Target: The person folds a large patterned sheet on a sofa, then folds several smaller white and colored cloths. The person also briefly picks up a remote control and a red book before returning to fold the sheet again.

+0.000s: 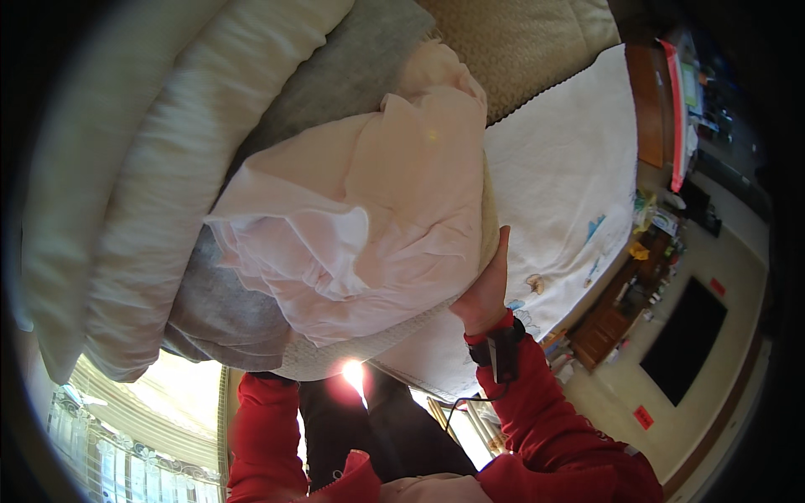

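Observation:
Before me lies a stack of folded bedding, with a crumpled pale pink cloth (402,182) on top. Under the pink cloth are a grey blanket (226,308) and a beige textured blanket (314,361). My right hand (481,302) holds the right side of the stack, one digit pointing up along the beige edge and the other fingers hidden. A black device with a cable (500,355) is strapped to that wrist. My left hand is out of sight behind the grey blanket's near edge; only its red sleeve (264,434) shows.
Thick cream quilts (144,170) are folded along the left. A white printed sheet (566,163) spreads to the right, below a beige patterned cover (528,50). Farther right stand a cluttered wooden cabinet (597,333) and a wall-mounted television (684,339). A bright curtained window (144,434) is lower left.

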